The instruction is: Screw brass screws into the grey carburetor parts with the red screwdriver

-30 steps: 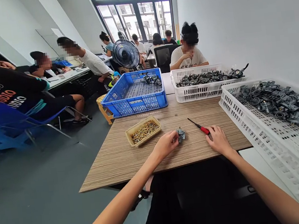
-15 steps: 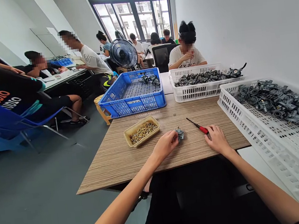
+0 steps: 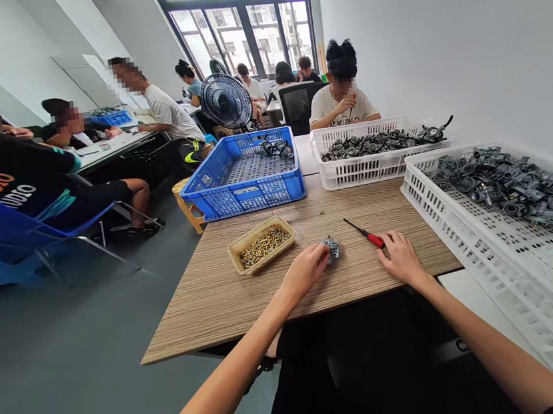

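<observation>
A small, blue-grey metal part (image 3: 332, 249), blocky and irregular in outline, sits on the wood-grain tabletop (image 3: 258, 303), held at its left side, which is hidden from view. A short piece juts from its far edge; finer detail is too small to make out. To its right, well apart from it, a screwdriver (image 3: 364, 233) lies flat and slanted, its thin dark shaft pointing away and to the left, its red handle nearer, the handle's end partly covered.
</observation>
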Available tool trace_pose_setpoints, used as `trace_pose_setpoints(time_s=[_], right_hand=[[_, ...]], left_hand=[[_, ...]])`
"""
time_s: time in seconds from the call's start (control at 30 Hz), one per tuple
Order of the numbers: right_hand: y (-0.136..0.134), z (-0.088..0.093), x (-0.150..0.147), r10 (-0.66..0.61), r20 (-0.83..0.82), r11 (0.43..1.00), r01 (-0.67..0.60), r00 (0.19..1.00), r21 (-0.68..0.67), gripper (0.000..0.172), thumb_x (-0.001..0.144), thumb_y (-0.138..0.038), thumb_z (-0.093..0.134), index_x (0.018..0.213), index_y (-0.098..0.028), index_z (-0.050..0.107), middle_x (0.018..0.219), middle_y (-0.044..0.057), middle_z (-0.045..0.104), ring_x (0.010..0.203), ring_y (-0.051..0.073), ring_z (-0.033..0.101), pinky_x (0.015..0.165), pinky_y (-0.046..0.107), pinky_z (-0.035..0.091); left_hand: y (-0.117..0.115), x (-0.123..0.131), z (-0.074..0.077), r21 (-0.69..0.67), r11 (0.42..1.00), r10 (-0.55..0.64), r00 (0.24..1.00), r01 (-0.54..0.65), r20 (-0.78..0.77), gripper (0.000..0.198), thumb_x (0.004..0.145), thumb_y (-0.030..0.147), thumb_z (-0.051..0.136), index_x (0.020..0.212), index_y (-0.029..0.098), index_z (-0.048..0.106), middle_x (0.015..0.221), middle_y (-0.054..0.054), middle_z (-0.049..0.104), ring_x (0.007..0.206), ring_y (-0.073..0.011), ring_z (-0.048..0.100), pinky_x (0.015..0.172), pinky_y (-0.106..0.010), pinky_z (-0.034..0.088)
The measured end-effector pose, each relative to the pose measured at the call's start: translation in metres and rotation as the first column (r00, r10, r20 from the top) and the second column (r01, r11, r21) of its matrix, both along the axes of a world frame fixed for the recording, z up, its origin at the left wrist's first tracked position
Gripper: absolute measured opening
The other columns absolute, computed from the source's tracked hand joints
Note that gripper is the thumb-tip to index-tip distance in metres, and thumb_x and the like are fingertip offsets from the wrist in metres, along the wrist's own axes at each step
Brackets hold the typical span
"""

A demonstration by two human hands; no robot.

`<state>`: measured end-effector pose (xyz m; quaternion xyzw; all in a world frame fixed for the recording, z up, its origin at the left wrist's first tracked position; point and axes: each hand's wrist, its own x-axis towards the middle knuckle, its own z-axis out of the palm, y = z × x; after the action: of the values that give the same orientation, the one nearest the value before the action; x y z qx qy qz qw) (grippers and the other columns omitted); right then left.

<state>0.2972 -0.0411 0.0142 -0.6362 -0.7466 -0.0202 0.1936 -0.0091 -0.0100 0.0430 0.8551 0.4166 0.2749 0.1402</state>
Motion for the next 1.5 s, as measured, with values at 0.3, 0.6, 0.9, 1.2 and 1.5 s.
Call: trace_pose_setpoints(time_s=[0.3, 0.6, 0.9, 1.2, 1.5], right_hand=[[0.001, 0.005, -0.004, -0.059, -0.019, 0.997, 0.058, 0.998, -0.043, 0.035, 0.105, -0.035, 0.054, 0.134, -0.02, 0.065, 0.131, 0.016, 0.066, 0.119, 0.033, 0.059, 0.097, 0.043, 0.047], [0.012, 0.022, -0.006, -0.157, -0.169, 0.982, 0.136, 0.973, -0.13, 0.021, 0.108, -0.033, 0.052, 0.114, -0.022, 0.069, 0.118, 0.014, 0.074, 0.111, 0.03, 0.066, 0.089, 0.038, 0.049], [0.008, 0.095, 0.029, 0.034, -0.503, 0.999, -0.049, 0.864, -0.016, 0.021, 0.102, -0.038, 0.056, 0.112, -0.023, 0.066, 0.102, 0.008, 0.077, 0.078, 0.022, 0.068, 0.069, 0.032, 0.051], [-0.027, 0.143, 0.02, 0.138, -0.439, 0.985, -0.169, 0.888, -0.032, 0.031, 0.101, -0.05, 0.061, 0.098, -0.023, 0.074, 0.082, 0.004, 0.076, 0.067, 0.019, 0.064, 0.068, 0.031, 0.049], [-0.026, 0.134, 0.008, 0.112, -0.388, 0.984, -0.156, 0.915, -0.084, 0.037, 0.101, -0.055, 0.058, 0.098, -0.023, 0.077, 0.078, 0.004, 0.074, 0.065, 0.02, 0.062, 0.064, 0.031, 0.045]], left_hand=[[0.011, -0.005, -0.017, 0.281, 0.959, 0.031, 1.0, -0.031, 0.005, 0.007, 0.103, 0.021, 0.06, 0.102, 0.024, 0.067, 0.126, -0.009, 0.069, 0.116, -0.0264, 0.066, 0.103, -0.044, 0.056], [0.017, 0.033, -0.036, 0.373, 0.926, 0.055, 0.998, -0.059, 0.022, 0.004, 0.101, 0.026, 0.068, 0.101, 0.025, 0.072, 0.106, -0.006, 0.074, 0.101, -0.0241, 0.065, 0.093, -0.04, 0.054], [0.013, 0.048, -0.041, 0.465, 0.876, 0.102, 0.991, -0.129, 0.082, 0.009, 0.104, 0.027, 0.066, 0.105, 0.025, 0.074, 0.103, -0.007, 0.074, 0.096, -0.0237, 0.064, 0.09, -0.038, 0.052], [0.013, 0.048, -0.042, 0.427, 0.893, 0.11, 0.989, -0.141, 0.096, 0.011, 0.105, 0.029, 0.063, 0.106, 0.025, 0.073, 0.102, -0.006, 0.075, 0.097, -0.0235, 0.065, 0.093, -0.041, 0.054], [0.011, 0.049, -0.038, 0.379, 0.916, 0.104, 0.99, -0.131, 0.092, 0.013, 0.105, 0.028, 0.06, 0.106, 0.025, 0.073, 0.101, -0.006, 0.075, 0.097, -0.0244, 0.066, 0.09, -0.041, 0.056]])
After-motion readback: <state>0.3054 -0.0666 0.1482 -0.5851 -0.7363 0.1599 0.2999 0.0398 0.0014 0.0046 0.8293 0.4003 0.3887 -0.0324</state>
